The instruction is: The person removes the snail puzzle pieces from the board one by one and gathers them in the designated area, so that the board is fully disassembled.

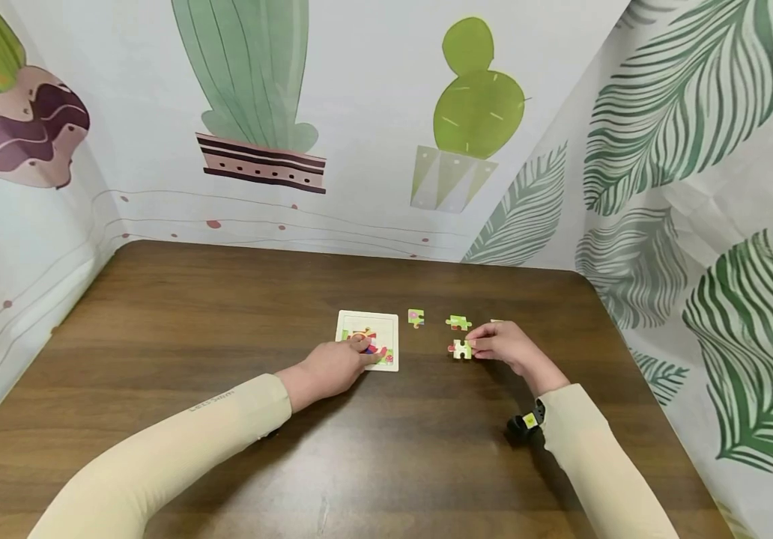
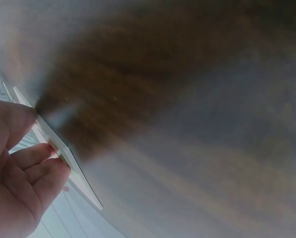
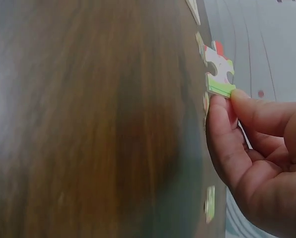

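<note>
My right hand [image 1: 504, 346] pinches a jigsaw puzzle piece [image 1: 461, 349] by its edge between thumb and fingers. In the right wrist view that puzzle piece [image 3: 218, 72] is white and green with a red tab, held tilted up from the table. My left hand [image 1: 332, 367] rests on the square puzzle tray [image 1: 392, 322], fingers extended over the coloured pieces in it and partly hiding them. The left wrist view shows the thumb and fingertips of the left hand [image 2: 24, 173] against the pale tray [image 2: 86, 191].
Right of the tray lie a loose green puzzle piece with a pink spot [image 1: 416, 317] and another green piece [image 1: 458, 322]. A further piece [image 1: 496, 321] is partly hidden behind the right hand. The brown wooden table [image 1: 225, 299] meets a patterned wall covering [image 1: 373, 150] at the back.
</note>
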Demonstrator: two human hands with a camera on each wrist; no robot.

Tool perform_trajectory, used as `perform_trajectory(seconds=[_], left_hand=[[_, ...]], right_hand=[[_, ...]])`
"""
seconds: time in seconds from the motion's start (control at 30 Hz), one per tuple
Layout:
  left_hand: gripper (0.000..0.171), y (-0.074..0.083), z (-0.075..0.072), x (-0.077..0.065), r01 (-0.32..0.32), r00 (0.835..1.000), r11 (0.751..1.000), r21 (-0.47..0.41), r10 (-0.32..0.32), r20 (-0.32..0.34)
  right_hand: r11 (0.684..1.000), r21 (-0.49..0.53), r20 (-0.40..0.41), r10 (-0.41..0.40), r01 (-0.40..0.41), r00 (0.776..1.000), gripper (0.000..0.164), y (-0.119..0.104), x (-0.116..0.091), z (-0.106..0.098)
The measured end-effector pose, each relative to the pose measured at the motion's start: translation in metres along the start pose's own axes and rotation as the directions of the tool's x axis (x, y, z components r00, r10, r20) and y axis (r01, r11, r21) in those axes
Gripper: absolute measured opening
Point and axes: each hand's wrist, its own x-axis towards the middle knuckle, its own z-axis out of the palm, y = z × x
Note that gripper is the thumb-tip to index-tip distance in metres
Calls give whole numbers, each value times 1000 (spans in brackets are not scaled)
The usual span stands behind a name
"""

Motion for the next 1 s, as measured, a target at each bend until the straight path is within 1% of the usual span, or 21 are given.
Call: perform_trajectory(seconds=[0.1, 0.23, 0.37, 0.57, 0.73, 0.87, 1.0], left_hand=[[33, 0, -1, -1, 0, 1000, 1000, -9, -1, -3], [32, -1, -1, -1, -9, 1000, 1000, -2, 9, -19], [32, -2, 0, -2, -14, 1000, 1000, 4, 14, -26], [34, -2, 1, -1, -19, 999, 1000, 6, 19, -32], [34, -1, 3, -1, -14, 999, 1000, 15, 14, -38], [34, -2, 3, -1, -21, 999, 1000, 16, 22, -45], [33, -2, 3, 0, -21, 999, 1000, 9, 21, -32]], right_hand=[[999, -33, -3, 8, -8, 1000, 28, 3, -3, -7], [999, -45, -15, 18, -18, 1000, 27, 7, -5, -14], [999, -32, -26, 13, -14, 1000, 26, 11, -6, -19], [1000, 0, -20, 4, -4, 1000, 24, 20, -10, -29], [999, -32, -24, 3, -4, 1000, 26, 26, -12, -41], [998, -53, -17, 22, -23, 1000, 28, 30, -13, -49], [997, -59, -2, 46, -46, 999, 27, 32, -13, -54]])
